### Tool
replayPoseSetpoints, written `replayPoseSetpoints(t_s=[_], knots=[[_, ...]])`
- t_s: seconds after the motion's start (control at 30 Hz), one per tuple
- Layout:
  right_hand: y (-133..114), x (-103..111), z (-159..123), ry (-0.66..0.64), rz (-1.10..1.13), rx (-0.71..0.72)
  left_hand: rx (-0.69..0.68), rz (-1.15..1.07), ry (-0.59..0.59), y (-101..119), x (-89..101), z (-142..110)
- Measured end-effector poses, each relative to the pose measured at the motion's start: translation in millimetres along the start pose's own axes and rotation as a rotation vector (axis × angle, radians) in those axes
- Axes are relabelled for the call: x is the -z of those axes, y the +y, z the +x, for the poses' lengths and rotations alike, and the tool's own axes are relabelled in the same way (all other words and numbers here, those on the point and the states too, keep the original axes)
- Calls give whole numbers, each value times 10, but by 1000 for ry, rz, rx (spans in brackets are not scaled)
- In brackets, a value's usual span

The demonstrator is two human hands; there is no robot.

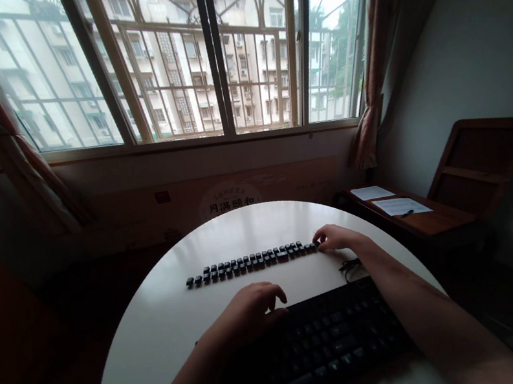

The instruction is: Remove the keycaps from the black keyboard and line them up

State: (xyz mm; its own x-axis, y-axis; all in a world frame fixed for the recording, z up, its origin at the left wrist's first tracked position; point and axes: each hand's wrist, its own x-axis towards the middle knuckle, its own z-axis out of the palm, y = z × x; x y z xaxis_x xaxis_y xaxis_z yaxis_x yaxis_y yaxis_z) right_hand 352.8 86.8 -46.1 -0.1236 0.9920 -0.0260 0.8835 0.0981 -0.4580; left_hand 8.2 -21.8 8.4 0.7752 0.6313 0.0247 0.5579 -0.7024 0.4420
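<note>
Head view: a black keyboard (333, 330) lies at the near side of a smooth, white, round bench (148, 341), its frame holding rows of small keys. Farther off, loose black keys (282, 256), little blocks with flat tops, stand in two uneven rows running left to right. The right hand (337, 236) is at the right end of these rows, thumb and forefinger drawn together around the last key; whether they grip it, I cannot tell. The left hand (255, 303) is at the keyboard's far left edge, fingers bent, with a gap between thumb and forefinger. A thin dark cable (352, 268) lies looped between the keyboard and the right hand.
</note>
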Motion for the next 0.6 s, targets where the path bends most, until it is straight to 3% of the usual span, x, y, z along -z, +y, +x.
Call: replayPoseSetpoints(t_s=[0.13, 0.3, 0.4, 0.47, 0.5, 0.53, 0.6], knots=[[-87, 179, -89, 127, 7, 8, -1, 5, 2, -6, 0, -1], [-389, 684, -281, 480, 41, 0, -11, 8, -8, -43, -6, 3], [-715, 1007, -598, 698, 123, 18, -8, 29, -10, -71, 3, 15], [-944, 1139, -894, 866, 361, 172, -1, 44, -9, -78, 15, 24], [-1040, 1165, -1046, 901, 466, 204, 2, 51, -10, -78, 22, 28], [-1111, 1164, -1190, 856, 541, 211, 4, 56, -11, -78, 26, 32], [-1150, 1083, -1429, 684, 623, 187, 3, 65, -17, -81, 28, 37]])
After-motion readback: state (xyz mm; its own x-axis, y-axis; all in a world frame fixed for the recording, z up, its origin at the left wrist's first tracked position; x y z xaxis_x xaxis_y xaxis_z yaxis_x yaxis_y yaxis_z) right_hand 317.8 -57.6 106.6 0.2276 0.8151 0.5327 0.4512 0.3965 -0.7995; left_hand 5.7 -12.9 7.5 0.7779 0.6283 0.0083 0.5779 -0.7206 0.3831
